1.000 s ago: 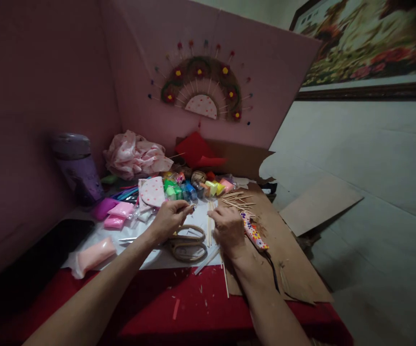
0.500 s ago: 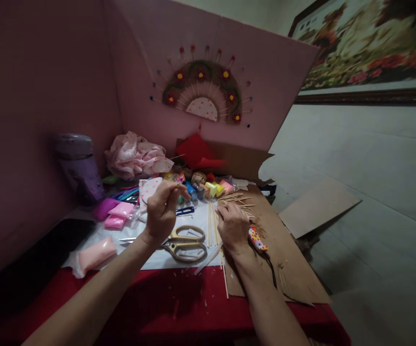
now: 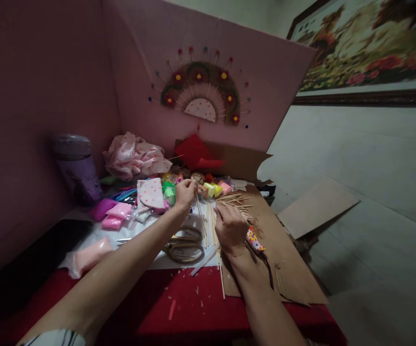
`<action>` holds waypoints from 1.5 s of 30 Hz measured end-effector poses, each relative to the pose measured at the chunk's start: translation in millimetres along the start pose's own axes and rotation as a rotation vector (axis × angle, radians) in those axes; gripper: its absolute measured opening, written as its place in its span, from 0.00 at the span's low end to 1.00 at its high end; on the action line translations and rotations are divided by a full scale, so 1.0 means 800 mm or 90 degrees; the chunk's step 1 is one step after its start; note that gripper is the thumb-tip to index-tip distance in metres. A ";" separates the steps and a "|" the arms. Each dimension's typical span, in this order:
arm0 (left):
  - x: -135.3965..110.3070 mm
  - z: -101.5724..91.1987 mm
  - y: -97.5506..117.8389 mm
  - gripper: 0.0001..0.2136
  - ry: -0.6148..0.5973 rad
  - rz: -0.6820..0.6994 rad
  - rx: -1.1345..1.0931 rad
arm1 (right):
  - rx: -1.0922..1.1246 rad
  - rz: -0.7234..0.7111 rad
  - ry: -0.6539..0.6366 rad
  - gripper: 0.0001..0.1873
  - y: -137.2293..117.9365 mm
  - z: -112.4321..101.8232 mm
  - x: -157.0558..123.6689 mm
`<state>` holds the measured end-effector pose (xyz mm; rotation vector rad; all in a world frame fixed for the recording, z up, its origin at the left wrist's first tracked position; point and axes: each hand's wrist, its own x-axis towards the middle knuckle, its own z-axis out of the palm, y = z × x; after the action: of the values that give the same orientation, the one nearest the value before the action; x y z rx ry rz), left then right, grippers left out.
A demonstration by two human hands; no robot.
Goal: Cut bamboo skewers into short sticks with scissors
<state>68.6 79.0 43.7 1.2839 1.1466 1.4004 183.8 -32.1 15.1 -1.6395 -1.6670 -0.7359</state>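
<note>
My left hand (image 3: 185, 193) is closed in a pinch at the upper end of a thin bamboo stick (image 3: 200, 214), which slants down toward the sheet. Curled fingers on my right hand (image 3: 231, 226) rest at the edge of the cardboard, and what they hold, if anything, is hidden. Just left of them several bamboo sticks (image 3: 208, 228) lie lengthwise on the white sheet. Behind the right hand is a loose pile of short sticks (image 3: 237, 199). Scissors with gold handles (image 3: 184, 250) lie below my left forearm, partly covered by it. A flower-patterned handle (image 3: 255, 239) shows beside the right wrist.
Clay packets (image 3: 91, 255), a spotted fabric piece (image 3: 151, 193), crumpled pink cloth (image 3: 136, 156) and a purple bottle (image 3: 77, 170) occupy the left. Cardboard (image 3: 283, 259) covers the right side. A pink board (image 3: 258, 86) with a pinned fan-shaped decoration (image 3: 200, 89) stands behind.
My left hand has moved right and slightly down, away from above the spotted fabric to the lengthwise sticks. The right hand stays nearly in place. The view has shifted slightly.
</note>
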 end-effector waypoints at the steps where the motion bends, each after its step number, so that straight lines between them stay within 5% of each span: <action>1: 0.002 0.006 -0.008 0.10 -0.007 -0.012 0.017 | 0.006 0.003 -0.001 0.07 0.000 0.000 0.000; 9: -0.005 0.011 -0.042 0.13 -0.048 -0.092 0.165 | 0.039 0.019 -0.004 0.08 0.002 0.000 0.001; 21: -0.055 0.008 0.011 0.12 -0.091 0.030 -0.006 | 0.368 0.069 -0.153 0.10 -0.011 0.009 -0.005; 26: -0.059 -0.015 0.014 0.13 -0.167 0.057 -0.002 | 0.471 0.128 -0.197 0.11 -0.015 0.007 -0.005; 31: -0.039 -0.046 0.003 0.11 -0.068 0.125 0.168 | 0.410 0.052 -0.121 0.12 -0.020 0.001 -0.006; 38: 0.001 -0.074 0.006 0.12 -0.041 0.204 0.490 | 0.347 -0.044 -0.071 0.11 -0.030 0.005 -0.018; 45: 0.086 -0.091 0.034 0.15 -0.059 0.333 0.698 | 0.302 -0.128 -0.075 0.11 -0.028 0.007 -0.018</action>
<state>-9.4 137.6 79.7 2.5215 1.6688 0.9930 160.7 -37.7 1.3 -1.2122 -1.9309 -0.3022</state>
